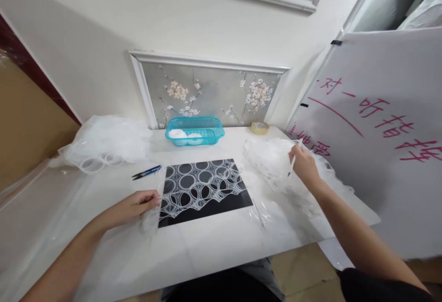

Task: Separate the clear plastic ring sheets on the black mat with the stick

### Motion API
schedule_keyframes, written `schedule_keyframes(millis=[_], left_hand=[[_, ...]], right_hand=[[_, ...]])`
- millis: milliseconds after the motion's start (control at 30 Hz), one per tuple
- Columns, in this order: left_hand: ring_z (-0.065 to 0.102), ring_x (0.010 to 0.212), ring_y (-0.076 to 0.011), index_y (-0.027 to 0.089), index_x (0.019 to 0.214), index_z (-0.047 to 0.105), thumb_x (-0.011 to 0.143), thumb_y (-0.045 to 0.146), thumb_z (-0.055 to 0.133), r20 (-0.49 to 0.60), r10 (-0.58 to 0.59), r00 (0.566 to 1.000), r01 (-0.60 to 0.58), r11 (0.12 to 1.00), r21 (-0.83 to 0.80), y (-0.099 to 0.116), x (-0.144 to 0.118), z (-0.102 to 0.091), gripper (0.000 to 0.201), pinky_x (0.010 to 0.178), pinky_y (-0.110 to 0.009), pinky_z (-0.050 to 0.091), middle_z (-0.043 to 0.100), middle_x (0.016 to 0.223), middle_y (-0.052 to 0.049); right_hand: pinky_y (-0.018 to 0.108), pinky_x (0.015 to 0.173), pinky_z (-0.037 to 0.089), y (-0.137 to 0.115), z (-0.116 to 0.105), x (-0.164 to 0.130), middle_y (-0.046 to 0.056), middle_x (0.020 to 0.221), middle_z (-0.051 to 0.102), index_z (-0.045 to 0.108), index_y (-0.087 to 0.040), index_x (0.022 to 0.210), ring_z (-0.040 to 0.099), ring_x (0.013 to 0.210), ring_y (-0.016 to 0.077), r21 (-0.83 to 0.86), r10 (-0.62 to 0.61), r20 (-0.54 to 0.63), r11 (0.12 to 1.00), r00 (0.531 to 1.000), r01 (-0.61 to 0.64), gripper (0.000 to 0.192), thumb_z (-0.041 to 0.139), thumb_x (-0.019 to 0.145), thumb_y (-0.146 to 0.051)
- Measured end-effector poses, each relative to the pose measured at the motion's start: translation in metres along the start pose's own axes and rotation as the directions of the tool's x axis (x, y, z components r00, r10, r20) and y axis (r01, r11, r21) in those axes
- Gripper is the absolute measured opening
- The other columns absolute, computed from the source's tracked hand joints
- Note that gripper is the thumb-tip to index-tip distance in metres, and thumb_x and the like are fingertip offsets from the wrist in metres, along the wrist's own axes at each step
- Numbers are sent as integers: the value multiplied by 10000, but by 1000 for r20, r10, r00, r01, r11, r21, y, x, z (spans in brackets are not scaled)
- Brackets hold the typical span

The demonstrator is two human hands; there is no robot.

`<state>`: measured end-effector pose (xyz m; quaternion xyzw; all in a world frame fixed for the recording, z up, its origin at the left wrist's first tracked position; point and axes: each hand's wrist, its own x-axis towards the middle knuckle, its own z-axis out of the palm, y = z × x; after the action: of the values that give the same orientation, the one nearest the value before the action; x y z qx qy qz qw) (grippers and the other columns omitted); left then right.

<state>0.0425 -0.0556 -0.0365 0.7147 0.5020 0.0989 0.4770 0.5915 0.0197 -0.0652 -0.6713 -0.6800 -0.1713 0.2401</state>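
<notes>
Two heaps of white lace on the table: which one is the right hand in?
The heap on the right, by the whiteboard. The right hand rests on it; the far-left heap lies untouched.

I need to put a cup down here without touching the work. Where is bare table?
Bare table lies along the near edge, below the black mat. A smaller patch sits between mat and teal basket. Crowded: plastic ring pile under the right hand; left hand at the mat's edge.

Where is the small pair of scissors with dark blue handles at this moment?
In the head view, the small scissors with dark blue handles lie on the white table, left of the black mat with the white ring lace and above the left hand.
</notes>
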Motion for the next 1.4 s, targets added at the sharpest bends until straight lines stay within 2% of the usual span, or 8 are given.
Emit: schedule_keyframes(millis=[200,333,500,867,1000,1167,1333,1400], left_hand=[[363,622,-135,166,785,498,868,609,483,-10,-1,1000,2,1000,22,-2,-1,2,451,564,-225,301,364,682,20],[376,633,-139,164,809,510,876,623,457,4,-9,1000,9,1000,15,-4,1,1,467,578,-228,320,373,699,16],[352,623,-136,167,806,499,876,613,477,11,-14,1000,13,999,30,-7,5,3,452,562,-223,297,344,690,22],[332,638,-139,166,787,476,878,635,459,1,-17,1000,17,998,56,-5,3,5,478,579,-225,282,321,702,25],[336,643,-143,168,792,478,875,641,454,-9,-24,1000,24,998,64,-1,-1,4,481,581,-226,284,326,710,21],[349,653,-153,167,814,509,875,631,451,-28,-24,999,26,997,71,0,-5,2,471,593,-230,292,347,714,13],[347,659,-151,168,829,519,889,602,459,3,-3,1000,3,995,98,-3,-4,4,443,596,-227,282,345,719,13],[353,667,-154,169,858,527,893,604,456,24,-4,1000,2,995,102,-2,-5,5,442,600,-226,286,352,727,11]], right_hand=[[359,722,380,6,27,3,119,747,610,516,-155,854,540,757,258,-29,108,-3,994,994,-108,147,386,785,-147],[455,935,347,-20,18,0,141,1054,656,518,-165,970,552,1053,304,35,128,-67,991,990,-125,194,430,858,-297],[654,1060,109,-67,34,-13,175,1462,400,527,-141,1106,193,1388,441,-32,-41,253,998,967,51,546,491,822,-606],[723,1027,64,-57,70,19,248,1336,507,373,-40,1366,153,1407,421,-192,73,279,981,957,-19,556,372,922,-375],[710,1031,53,-64,67,36,262,1344,484,391,-31,1338,147,1403,427,-178,169,312,977,935,-117,513,393,906,-308],[716,954,217,-65,38,59,208,1209,585,506,-134,1151,343,1311,423,-92,211,549,977,809,-192,422,541,821,-396],[552,948,321,-96,2,49,210,1105,617,508,-159,1050,403,1249,405,22,4,336,1000,942,-12,414,516,841,-516],[453,894,379,-118,4,37,202,1031,638,505,-157,1036,518,1118,365,109,-145,405,988,903,109,436,523,840,-545]])
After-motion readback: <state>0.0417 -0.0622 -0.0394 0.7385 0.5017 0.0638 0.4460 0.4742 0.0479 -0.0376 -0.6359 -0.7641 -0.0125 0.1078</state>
